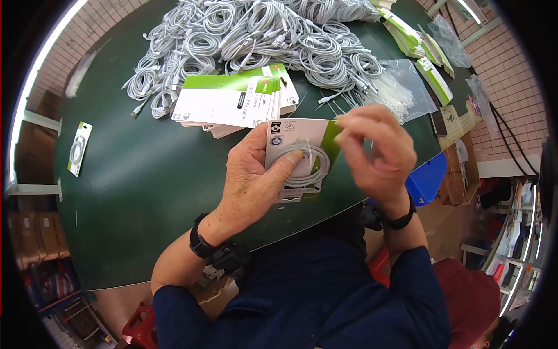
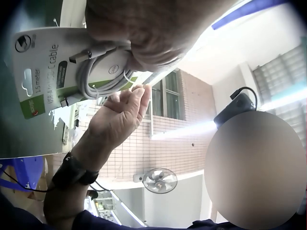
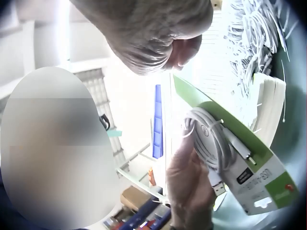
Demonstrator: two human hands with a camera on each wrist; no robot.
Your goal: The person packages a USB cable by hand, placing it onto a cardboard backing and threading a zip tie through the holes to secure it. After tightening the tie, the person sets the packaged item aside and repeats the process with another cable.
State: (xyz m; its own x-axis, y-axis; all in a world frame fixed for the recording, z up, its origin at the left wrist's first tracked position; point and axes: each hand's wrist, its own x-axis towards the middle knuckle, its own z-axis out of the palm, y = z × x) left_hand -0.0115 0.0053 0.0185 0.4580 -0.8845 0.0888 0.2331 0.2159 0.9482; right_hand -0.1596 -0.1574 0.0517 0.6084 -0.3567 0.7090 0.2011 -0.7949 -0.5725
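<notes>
My left hand grips a white and green retail card, its thumb pressed on the coiled grey-white USB cable on the front. Printing on the card reads USB-A to USB-C cable. Thin white ties hold the coil against the card, and the larger metal plug shows beside it. Just beyond the card's green end, my right hand has bent fingers, with thumb and fingertips close together. It is blurred in the head view, and I cannot tell whether it pinches anything.
A large heap of coiled cables covers the far side of the table. In front lies a stack of cards; white cable ties lie to the right. One carded cable is at far left. A blue bin stands beyond the right edge.
</notes>
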